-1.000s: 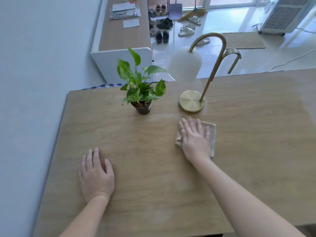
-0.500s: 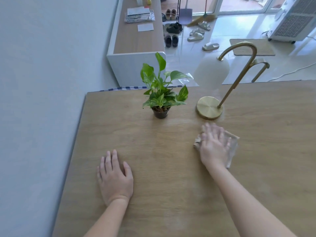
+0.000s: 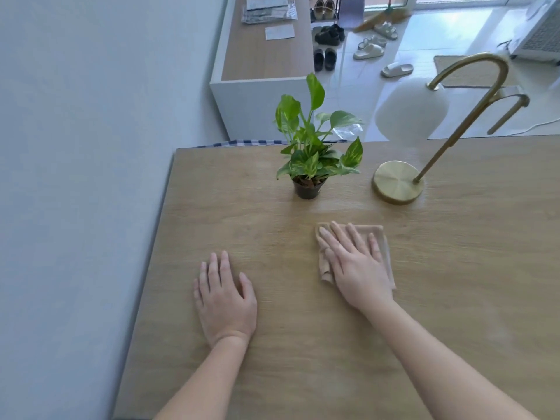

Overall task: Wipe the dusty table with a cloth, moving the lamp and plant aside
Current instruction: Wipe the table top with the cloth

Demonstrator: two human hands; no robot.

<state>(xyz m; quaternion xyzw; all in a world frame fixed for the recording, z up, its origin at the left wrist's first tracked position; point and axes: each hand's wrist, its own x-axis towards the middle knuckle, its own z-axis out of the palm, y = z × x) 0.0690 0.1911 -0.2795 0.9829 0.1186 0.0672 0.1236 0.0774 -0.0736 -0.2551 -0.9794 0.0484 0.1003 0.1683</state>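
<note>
A wooden table [image 3: 454, 283] fills the lower view. My right hand [image 3: 353, 263] lies flat with straight fingers on a folded beige cloth [image 3: 385, 253], pressing it onto the tabletop. My left hand [image 3: 224, 298] rests flat on the bare wood to the left, holding nothing. Beyond the cloth stands a small green plant [image 3: 312, 153] in a dark pot. To its right is a brass lamp [image 3: 397, 181] with a round base, a curved neck and a white shade. A pale dusty streak shows between the cloth and the plant.
A grey wall [image 3: 75, 177] runs along the table's left edge. Past the far edge stands a white cabinet [image 3: 260, 95] with papers on top. Several shoes [image 3: 368, 51], a mat and a white appliance lie on the tiled floor behind.
My right hand and the cloth have slid left, from below the lamp base toward the plant side. My left hand stays flat. The camera view has shifted left.
</note>
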